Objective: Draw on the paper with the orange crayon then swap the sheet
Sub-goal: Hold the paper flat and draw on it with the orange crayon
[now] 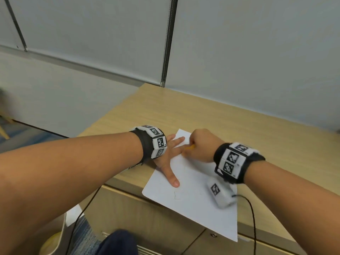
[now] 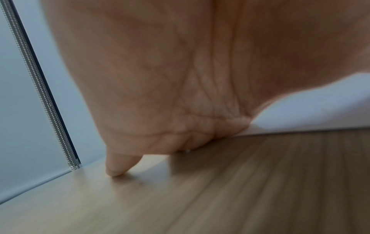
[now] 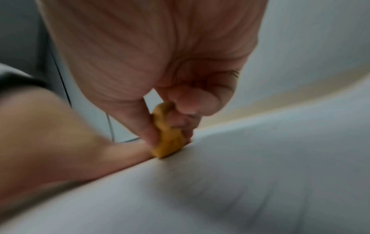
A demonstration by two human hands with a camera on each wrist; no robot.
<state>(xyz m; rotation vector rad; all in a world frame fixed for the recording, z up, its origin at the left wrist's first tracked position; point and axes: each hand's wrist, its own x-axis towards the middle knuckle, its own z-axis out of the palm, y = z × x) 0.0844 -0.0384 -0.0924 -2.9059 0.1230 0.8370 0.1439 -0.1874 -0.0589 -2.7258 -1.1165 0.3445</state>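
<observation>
A white sheet of paper (image 1: 195, 196) lies slantwise on the wooden desk (image 1: 239, 129), its near corner hanging over the front edge. My left hand (image 1: 170, 159) lies flat on the sheet's left part, fingers spread and straight, pressing it down. My right hand (image 1: 200, 146) grips a short orange crayon (image 1: 190, 147) near the sheet's far end, just beside the left fingers. In the right wrist view the orange crayon (image 3: 168, 139) is pinched between thumb and fingers, its tip touching the paper (image 3: 240, 182). The left wrist view shows the palm (image 2: 180, 79) over the desk (image 2: 220, 190).
A faint pencil-like mark (image 1: 175, 196) shows on the sheet's near part. Grey partition panels (image 1: 248, 52) rise right behind the desk. A black cable (image 1: 253, 214) runs from my right wrist over the desk's front edge. Carpet and a yellow object (image 1: 51, 242) lie below left.
</observation>
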